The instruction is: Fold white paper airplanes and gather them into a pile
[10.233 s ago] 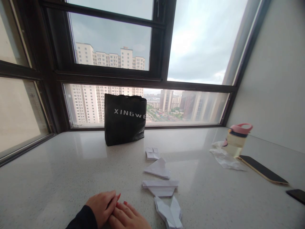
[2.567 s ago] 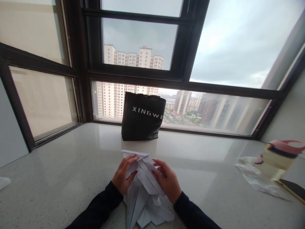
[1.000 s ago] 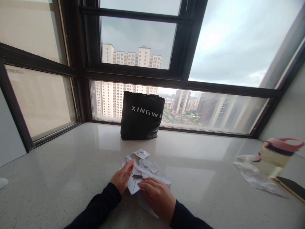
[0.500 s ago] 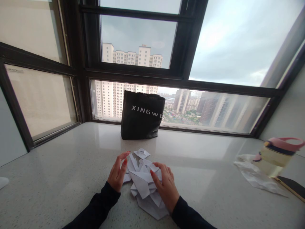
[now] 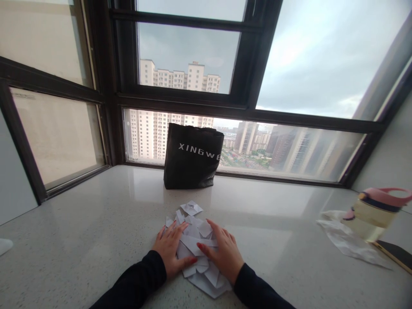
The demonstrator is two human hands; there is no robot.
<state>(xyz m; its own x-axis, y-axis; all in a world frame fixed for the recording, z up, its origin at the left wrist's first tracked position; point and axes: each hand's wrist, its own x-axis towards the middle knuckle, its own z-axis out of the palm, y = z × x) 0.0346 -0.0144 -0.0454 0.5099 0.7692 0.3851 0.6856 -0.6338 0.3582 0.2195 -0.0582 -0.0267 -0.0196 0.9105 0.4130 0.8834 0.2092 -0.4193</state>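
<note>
A loose heap of folded white paper pieces [image 5: 193,245] lies on the speckled white counter [image 5: 277,257] in front of me. My left hand [image 5: 172,249] rests on the heap's left side, fingers spread and thumb stretched across the paper. On the right side, my right hand [image 5: 225,253] touches the pieces with its fingers apart. Neither hand grips a piece. A small folded paper piece [image 5: 192,208] lies at the far end of the heap, beyond my fingertips. The hands cover parts of the heap.
A black bag [image 5: 193,161] with white lettering stands upright by the window, beyond the papers. On the right are a drinking bottle [image 5: 373,214] with a pink lid, a crumpled tissue [image 5: 344,240] and a dark phone-like object [image 5: 394,255]. A white object [image 5: 4,245] shows at the left edge.
My left hand has come down and right onto the heap, its fingers now spread flat. The papers under it have shifted together. My right hand has moved only slightly.
</note>
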